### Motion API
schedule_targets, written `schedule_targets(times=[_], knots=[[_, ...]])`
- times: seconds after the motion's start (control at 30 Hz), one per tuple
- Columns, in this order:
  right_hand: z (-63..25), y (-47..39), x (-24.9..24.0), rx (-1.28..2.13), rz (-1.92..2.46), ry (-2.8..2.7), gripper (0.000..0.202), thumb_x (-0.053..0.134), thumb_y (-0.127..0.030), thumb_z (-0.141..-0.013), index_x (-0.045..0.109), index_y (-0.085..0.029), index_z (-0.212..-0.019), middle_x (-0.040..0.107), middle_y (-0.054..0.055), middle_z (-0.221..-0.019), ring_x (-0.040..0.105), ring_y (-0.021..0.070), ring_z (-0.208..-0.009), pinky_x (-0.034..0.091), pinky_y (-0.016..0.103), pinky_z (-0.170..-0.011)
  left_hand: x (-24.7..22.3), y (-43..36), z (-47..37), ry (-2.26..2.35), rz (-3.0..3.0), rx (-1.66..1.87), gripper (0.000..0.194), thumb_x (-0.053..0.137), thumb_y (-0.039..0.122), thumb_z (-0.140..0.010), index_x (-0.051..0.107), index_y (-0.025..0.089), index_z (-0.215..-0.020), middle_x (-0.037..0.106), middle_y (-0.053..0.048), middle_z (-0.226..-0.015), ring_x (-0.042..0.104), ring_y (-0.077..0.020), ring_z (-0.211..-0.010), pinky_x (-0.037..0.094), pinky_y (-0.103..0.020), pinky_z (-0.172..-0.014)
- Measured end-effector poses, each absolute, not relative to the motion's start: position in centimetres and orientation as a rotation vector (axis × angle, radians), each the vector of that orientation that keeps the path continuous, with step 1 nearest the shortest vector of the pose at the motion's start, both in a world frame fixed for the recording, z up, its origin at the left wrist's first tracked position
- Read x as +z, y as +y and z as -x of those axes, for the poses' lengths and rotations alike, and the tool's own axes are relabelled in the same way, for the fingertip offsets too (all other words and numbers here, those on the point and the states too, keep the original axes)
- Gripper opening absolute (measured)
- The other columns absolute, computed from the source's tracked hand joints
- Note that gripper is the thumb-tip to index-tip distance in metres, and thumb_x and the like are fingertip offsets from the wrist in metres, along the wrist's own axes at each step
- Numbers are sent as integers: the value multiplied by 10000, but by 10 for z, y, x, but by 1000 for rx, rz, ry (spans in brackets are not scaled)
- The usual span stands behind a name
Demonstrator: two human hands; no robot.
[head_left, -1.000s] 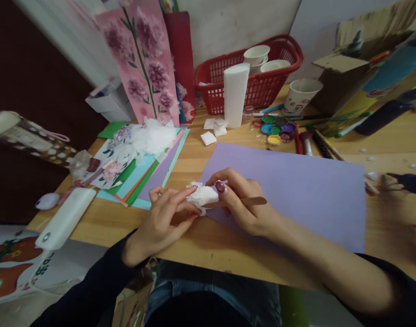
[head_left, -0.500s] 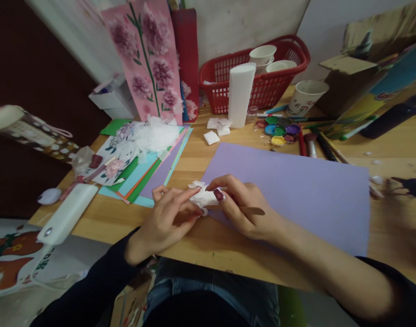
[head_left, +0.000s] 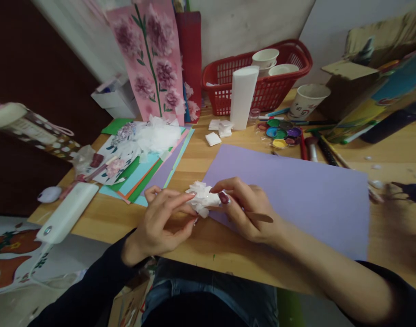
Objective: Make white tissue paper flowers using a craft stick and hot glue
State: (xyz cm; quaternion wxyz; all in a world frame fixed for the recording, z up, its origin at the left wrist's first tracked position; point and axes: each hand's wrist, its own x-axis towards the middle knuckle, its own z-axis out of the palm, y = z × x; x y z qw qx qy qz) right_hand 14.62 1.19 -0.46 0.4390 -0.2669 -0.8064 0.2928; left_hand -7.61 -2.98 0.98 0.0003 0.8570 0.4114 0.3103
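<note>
- Tissue flower point(head_left: 202, 199): small white crumpled wad, pinched between both hands at the near-left edge of the purple sheet point(head_left: 296, 195), just above the bench point(head_left: 201, 159) surface.
- Orientation: roughly round clump, no clear long axis; ruffled, frayed edges face up and to the left, toward the left hand's fingertips. The compact end sits against the right hand.
- Left hand point(head_left: 160, 222): partly closed, index finger and thumb reaching right and nipping the ruffled edge of the wad; other fingers curled under.
- Right hand point(head_left: 245, 206): closed on the wad from the right, thumb with dark red nail pressed on its side, fingers arched over the top.
- Right hand also carries a thin wooden stick point(head_left: 258, 217), lying roughly left-right across the palm side, free end pointing right over the purple sheet. Whether its other end goes into the wad is hidden by fingers.
- Purple sheet: lies flat, long axis left-right, right forearm resting across its near edge.
- Left of the hands: fanned stack of coloured paper point(head_left: 149, 168) with a loose heap of white tissue point(head_left: 158, 134) on top.
- Far side: red basket point(head_left: 258, 75) holding paper cups, white tissue roll point(head_left: 242, 97) standing upright in front of it, small tissue squares point(head_left: 219, 129) at its foot, paint palette point(head_left: 281, 132) to the right.
- Pink flower panel point(head_left: 149, 63) leans upright against the wall behind the paper stack.
</note>
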Motion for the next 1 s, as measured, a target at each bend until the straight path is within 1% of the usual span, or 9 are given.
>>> schedule_targets(times=[0.17, 0.27, 0.37, 0.47, 0.5, 0.57, 0.63, 0.73, 1.0], knots=[[-148, 8, -1, 902, 732, -1728, 163, 394, -282, -1007, 537, -204, -1013, 489, -91, -513, 474, 65, -409, 364, 196, -442, 4, -25, 89, 1346, -2685, 1401, 453, 645, 118, -745, 548, 209, -1178, 715, 24, -695, 614, -211, -771, 377, -423, -845], [-146, 8, -5, 1025, 760, -1575, 185, 398, -328, -1015, 553, -227, -1006, 483, -94, -488, 460, 68, -390, 348, 188, -408, 4, -17, 99, 1449, -2610, 1623, 354, 634, 108, -759, 600, 215, -1094, 667, 32, -664, 611, -188, -725, 409, -403, -824], [-144, 9, -8, 1093, 789, -1459, 191, 418, -361, -1010, 564, -239, -995, 490, -93, -474, 453, 69, -379, 325, 186, -390, 17, -3, 111, 1761, -2542, 1607, 251, 611, 105, -792, 629, 218, -1016, 586, 66, -561, 593, -161, -651, 419, -385, -861], [-142, 12, -8, 1119, 799, -1347, 202, 438, -385, -996, 565, -230, -971, 479, -90, -469, 426, 70, -359, 297, 192, -373, 37, 20, 126, 2131, -2332, 1350, 134, 589, 181, -823, 651, 215, -937, 444, 102, -456, 521, -137, -523, 419, -368, -888], [-142, 13, -7, 1129, 797, -1313, 207, 444, -393, -989, 563, -225, -962, 472, -90, -467, 416, 71, -351, 291, 195, -366, 42, 30, 131, 2169, -2245, 1204, 120, 580, 218, -822, 662, 215, -911, 445, 96, -463, 507, -134, -501, 432, -351, -843], [-142, 15, -5, 1146, 801, -1261, 217, 457, -409, -977, 560, -218, -955, 464, -89, -470, 413, 75, -342, 286, 197, -356, 47, 51, 140, 2239, -2070, 997, 167, 579, 288, -807, 687, 214, -911, 597, 30, -608, 581, -172, -623, 438, -324, -754], [-142, 17, -5, 1150, 816, -1243, 225, 469, -420, -968, 559, -214, -950, 460, -88, -472, 422, 77, -342, 289, 196, -352, 43, 70, 145, 2343, -1964, 786, 205, 577, 356, -801, 703, 207, -861, 692, -40, -753, 628, -236, -782, 422, -354, -781], [-142, 20, -6, 1147, 828, -1249, 235, 475, -430, -962, 558, -211, -947, 464, -87, -473, 427, 76, -343, 297, 192, -354, 26, 91, 148, 2348, -1893, 698, 239, 627, 420, -753, 688, 192, -714, 718, -91, -764, 640, -298, -824, 414, -409, -807], [-143, 19, -7, 1168, 832, -1235, 248, 472, -441, -960, 554, -208, -945, 472, -83, -476, 425, 79, -347, 299, 196, -362, 11, 95, 154, 2009, -1817, 818, 201, 638, 354, -712, 669, 157, -738, 726, -85, -793, 634, -205, -724, 484, -316, -699]])
